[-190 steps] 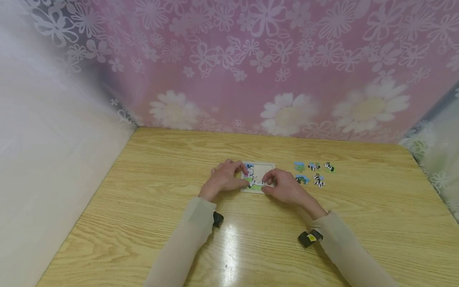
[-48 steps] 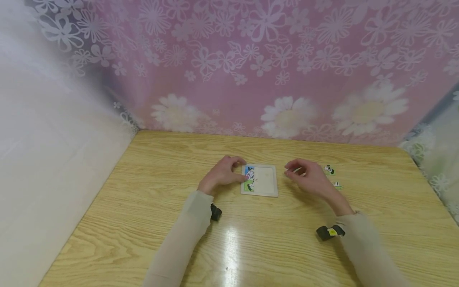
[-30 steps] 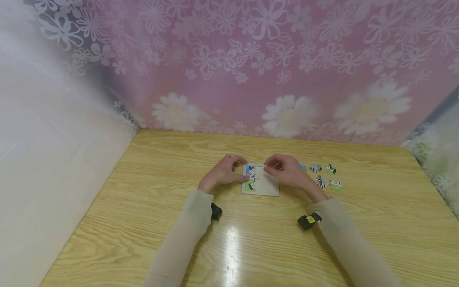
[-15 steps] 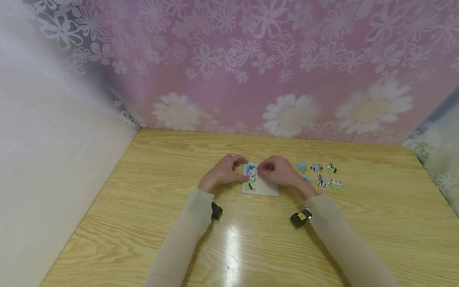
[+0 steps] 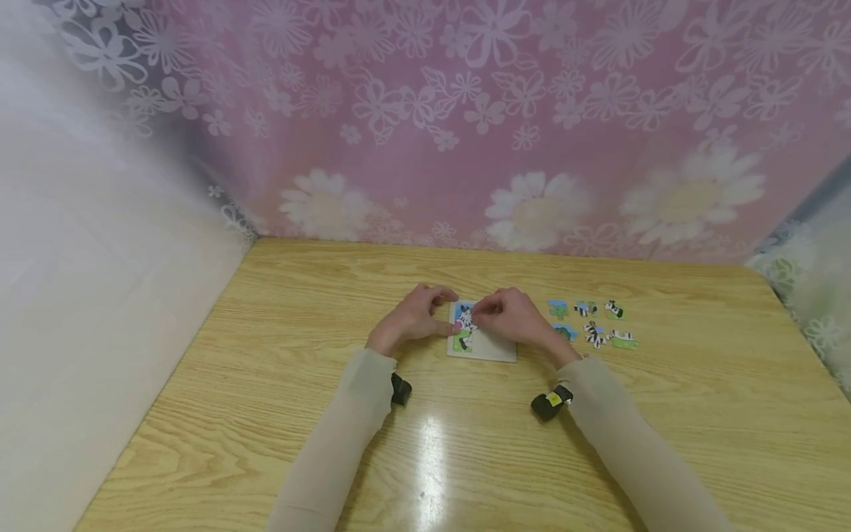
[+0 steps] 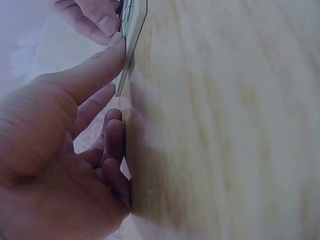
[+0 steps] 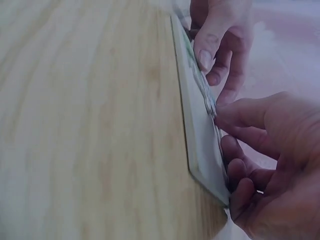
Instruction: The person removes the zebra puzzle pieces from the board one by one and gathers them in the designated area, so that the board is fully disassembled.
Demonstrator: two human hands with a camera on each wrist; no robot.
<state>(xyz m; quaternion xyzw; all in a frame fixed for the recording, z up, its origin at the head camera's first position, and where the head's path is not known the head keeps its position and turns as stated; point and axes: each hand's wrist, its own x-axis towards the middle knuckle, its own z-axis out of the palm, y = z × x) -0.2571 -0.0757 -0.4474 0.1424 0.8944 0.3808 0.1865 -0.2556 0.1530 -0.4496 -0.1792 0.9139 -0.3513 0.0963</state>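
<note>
A pale square puzzle board (image 5: 495,349) lies on the table, with zebra puzzle pieces (image 5: 463,340) filling its left column. My left hand (image 5: 415,319) holds the board's left side, its thumb over the edge and its index finger near the far corner. In the left wrist view, the left thumb (image 6: 95,70) presses the board's edge. My right hand (image 5: 512,318) reaches over the board from the right. Its thumb and index fingertips (image 7: 225,114) pinch at the right edge of a zebra puzzle piece in that column; the fingers partly hide it.
Several loose puzzle pieces (image 5: 595,335) lie in two rows right of the board, beside my right wrist. The wooden table (image 5: 319,318) ends at a pink flowered curtain (image 5: 412,170) behind and a white one (image 5: 100,258) on the left.
My right hand has moved left from beside the loose pieces onto the board, its fingertips closing at the left column. A zebra piece handled earlier now lies among the loose ones. My left hand stays put.
</note>
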